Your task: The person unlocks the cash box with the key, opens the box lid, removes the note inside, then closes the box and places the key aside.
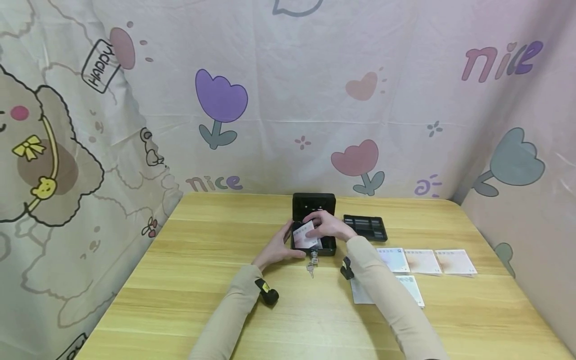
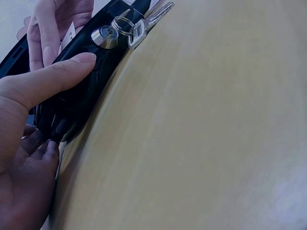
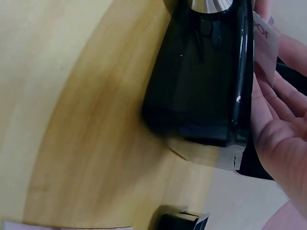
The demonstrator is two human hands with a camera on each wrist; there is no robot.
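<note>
A small black cash box (image 1: 331, 246) stands with its lid (image 1: 314, 201) raised at the back of the table. My left hand (image 1: 275, 247) grips its left side, the thumb along the front and the fingers round the end, as the left wrist view shows. A pale printed banknote (image 1: 303, 236) lies slanted in the box's opening. My right hand (image 1: 330, 226) reaches over from the right and pinches this note between thumb and fingers. Keys (image 1: 310, 268) on a ring hang from the round silver lock (image 2: 104, 37) in the box's front.
Right of the box lies a black compartment tray (image 1: 366, 227). Several stacks of pale notes (image 1: 420, 261) are laid out in rows on the right of the wooden table (image 1: 189, 300). A patterned cloth (image 1: 279, 100) hangs behind it.
</note>
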